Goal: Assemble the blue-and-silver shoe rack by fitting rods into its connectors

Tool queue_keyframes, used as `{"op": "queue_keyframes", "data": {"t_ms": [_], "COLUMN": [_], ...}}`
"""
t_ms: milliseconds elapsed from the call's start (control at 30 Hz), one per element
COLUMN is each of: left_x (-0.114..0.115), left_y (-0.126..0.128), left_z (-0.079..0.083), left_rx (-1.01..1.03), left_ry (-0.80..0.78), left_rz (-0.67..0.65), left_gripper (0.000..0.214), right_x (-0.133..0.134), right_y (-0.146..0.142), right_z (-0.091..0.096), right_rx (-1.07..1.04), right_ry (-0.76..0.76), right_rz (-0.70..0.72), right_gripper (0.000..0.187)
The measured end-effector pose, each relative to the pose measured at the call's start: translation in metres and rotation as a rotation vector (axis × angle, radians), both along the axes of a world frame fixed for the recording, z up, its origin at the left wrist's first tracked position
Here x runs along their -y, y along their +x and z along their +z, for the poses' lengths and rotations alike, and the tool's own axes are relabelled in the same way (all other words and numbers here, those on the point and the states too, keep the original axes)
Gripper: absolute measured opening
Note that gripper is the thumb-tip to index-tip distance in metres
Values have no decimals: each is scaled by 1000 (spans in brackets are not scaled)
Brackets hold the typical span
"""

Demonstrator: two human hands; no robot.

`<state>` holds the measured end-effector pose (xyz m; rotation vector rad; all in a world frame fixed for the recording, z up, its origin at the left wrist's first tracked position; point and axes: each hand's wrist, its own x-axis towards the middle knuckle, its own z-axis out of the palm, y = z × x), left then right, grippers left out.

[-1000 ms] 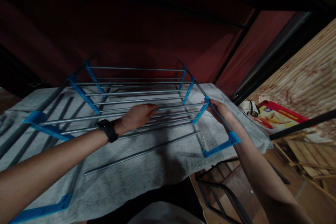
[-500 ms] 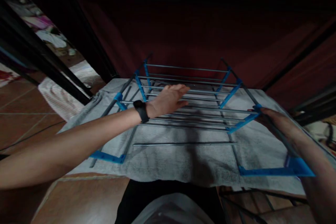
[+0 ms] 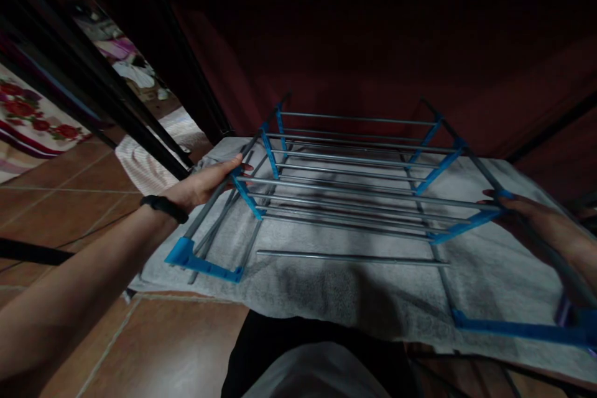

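Note:
A rack (image 3: 354, 183) of grey metal rods and blue plastic brackets lies on a grey towel (image 3: 326, 286). My left hand (image 3: 205, 183), with a black watch at the wrist, is closed round the rack's left side tube by a blue bracket. On the other side, my right hand (image 3: 532, 217) grips the right side tube at another blue bracket. One loose grey rod (image 3: 352, 257) rests on the towel in front of the rack, between the two near blue brackets.
The towel covers a low surface whose front edge is close to my body. Brown floor tiles (image 3: 140, 348) lie to the left. Dark bars (image 3: 93, 93) slant across the upper left, with a floral cloth (image 3: 32, 118) beyond. A dark red wall stands behind.
My left hand left the middle rods and moved left to grasp the left side tube. The view swung left. My right hand stayed on the right tube.

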<state>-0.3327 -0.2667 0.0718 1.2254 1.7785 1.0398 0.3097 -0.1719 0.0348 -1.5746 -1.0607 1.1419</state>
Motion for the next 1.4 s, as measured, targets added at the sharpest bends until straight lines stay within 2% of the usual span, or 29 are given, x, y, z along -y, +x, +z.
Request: {"op": "queue_keyframes", "data": {"t_ms": [133,267,433,700,833,1000,1100,1167,1267,1400], "left_x": [-8,-11,-7,-8,-4,-2,-2,1,13,34], "left_y": [3,-2,4,8,16,23,16,9,2,6], "left_z": [-12,-17,-13,-12,-6,2,1,-7,-30,-74], "left_rx": [267,237,146,256,245,327,424,441,283,-359], "left_ry": [-43,-19,-24,-36,-32,-73,-67,-50,-49,54], "left_rz": [116,134,122,174,162,141,115,125,111,41], "left_gripper": [37,36,40,33,33,33,46,54,59,68], "right_x": [4,4,1,4,5,7,8,9,12,21], "right_y": [-6,-8,-2,-8,-10,-13,-13,-10,-2,3], "right_z": [5,5,1,3,4,6,7,0,-23,-66], "right_rx": [14,-1,-32,-44,-61,-123,-220,-265,-279,-294], "right_ry": [-4,-15,-6,15,4,2,24,41,-4,-100], "right_rz": [-14,-29,-40,-63,-63,-49,-67,-47,-13,53], "right_gripper": [21,21,19,20,18,19,28,40,42,28]}}
